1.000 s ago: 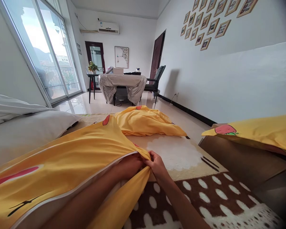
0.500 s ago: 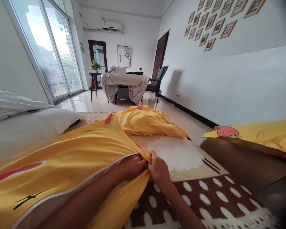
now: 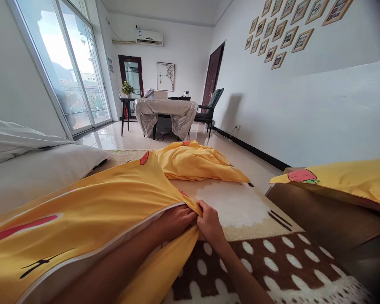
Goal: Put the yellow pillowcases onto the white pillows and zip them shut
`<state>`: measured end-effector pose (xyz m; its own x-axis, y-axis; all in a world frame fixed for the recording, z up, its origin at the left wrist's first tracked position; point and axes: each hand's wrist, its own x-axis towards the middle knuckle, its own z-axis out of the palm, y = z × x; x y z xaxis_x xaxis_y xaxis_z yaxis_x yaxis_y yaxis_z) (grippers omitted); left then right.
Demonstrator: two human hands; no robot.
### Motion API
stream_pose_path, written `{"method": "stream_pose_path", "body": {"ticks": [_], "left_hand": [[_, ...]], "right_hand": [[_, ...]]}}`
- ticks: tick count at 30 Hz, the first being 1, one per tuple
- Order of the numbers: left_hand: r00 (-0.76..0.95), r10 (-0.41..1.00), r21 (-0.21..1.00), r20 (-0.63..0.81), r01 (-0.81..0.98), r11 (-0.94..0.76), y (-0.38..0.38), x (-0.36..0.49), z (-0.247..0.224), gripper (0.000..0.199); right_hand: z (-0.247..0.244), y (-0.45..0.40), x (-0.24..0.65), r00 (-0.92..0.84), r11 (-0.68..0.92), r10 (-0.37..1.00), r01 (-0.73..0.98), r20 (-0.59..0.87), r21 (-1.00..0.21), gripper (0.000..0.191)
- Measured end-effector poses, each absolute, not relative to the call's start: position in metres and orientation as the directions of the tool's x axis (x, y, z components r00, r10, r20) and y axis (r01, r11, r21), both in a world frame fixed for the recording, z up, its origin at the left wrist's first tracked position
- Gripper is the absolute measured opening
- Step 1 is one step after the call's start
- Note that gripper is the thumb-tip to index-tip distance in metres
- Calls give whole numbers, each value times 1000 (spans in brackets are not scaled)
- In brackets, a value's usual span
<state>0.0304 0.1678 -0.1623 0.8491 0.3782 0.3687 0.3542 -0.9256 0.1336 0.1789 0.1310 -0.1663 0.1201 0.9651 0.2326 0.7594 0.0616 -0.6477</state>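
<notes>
A yellow fabric cover (image 3: 114,194) with red prints spreads over the left and middle, its white-edged opening facing me. My left hand (image 3: 179,218) reaches through that opening, fingers closed on the cover's edge. Right beside it, my right hand (image 3: 209,221) pinches the same twisted strip of yellow cloth. The two hands nearly touch. Beyond them lies a bunched part of yellow fabric (image 3: 193,162). Under everything is a brown and cream patterned blanket (image 3: 240,207).
A white pillow (image 3: 47,164) lies at the left. At the right, more yellow cloth (image 3: 351,177) rests on a brown box-like object (image 3: 323,215). Farther back stand a covered table (image 3: 166,106), a black chair (image 3: 210,109) and a plant (image 3: 127,88).
Both hands keep their hold on the cloth and have barely moved. The view has shifted very slightly.
</notes>
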Motion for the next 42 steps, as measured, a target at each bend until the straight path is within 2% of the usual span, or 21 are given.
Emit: {"method": "stream_pose_path", "body": {"ticks": [5, 10, 14, 16, 20, 27, 31, 36, 40, 42], "left_hand": [[835, 408, 223, 371, 346, -911, 172, 32, -165, 21], [859, 372, 301, 352, 272, -914, 175, 31, -164, 18], [882, 346, 329, 319, 239, -913, 175, 28, -158, 22], [894, 343, 305, 290, 254, -918, 175, 28, -157, 24], [891, 381, 216, 247, 333, -918, 175, 32, -161, 26], [808, 519, 202, 279, 479, -854, 175, 39, -170, 29], [777, 576, 192, 256, 543, -818, 172, 40, -171, 27], [741, 624, 208, 249, 588, -782, 171, 39, -170, 35], [737, 626, 281, 254, 563, -777, 174, 37, -169, 36], [765, 593, 326, 252, 510, -796, 177, 37, -169, 27]], "right_hand": [[-168, 132, 179, 136, 79, 957, 726, 255, -683, 29], [-174, 134, 181, 135, 100, 950, 723, 281, -684, 28], [-175, 133, 179, 167, 129, 919, 729, 357, -672, 30], [-173, 132, 177, 168, 155, 915, 693, 367, -704, 28], [-171, 134, 177, 159, 163, 942, 557, 297, -814, 24], [-181, 136, 179, 262, 72, 931, 550, 254, -832, 32], [-181, 135, 178, 279, 100, 921, 505, 272, -857, 16], [-184, 140, 175, 291, 155, 925, 301, 245, -941, 19], [-194, 144, 170, 325, 108, 938, 56, 120, -993, 24], [-199, 145, 168, 327, 70, 944, -72, 43, -995, 28]]}}
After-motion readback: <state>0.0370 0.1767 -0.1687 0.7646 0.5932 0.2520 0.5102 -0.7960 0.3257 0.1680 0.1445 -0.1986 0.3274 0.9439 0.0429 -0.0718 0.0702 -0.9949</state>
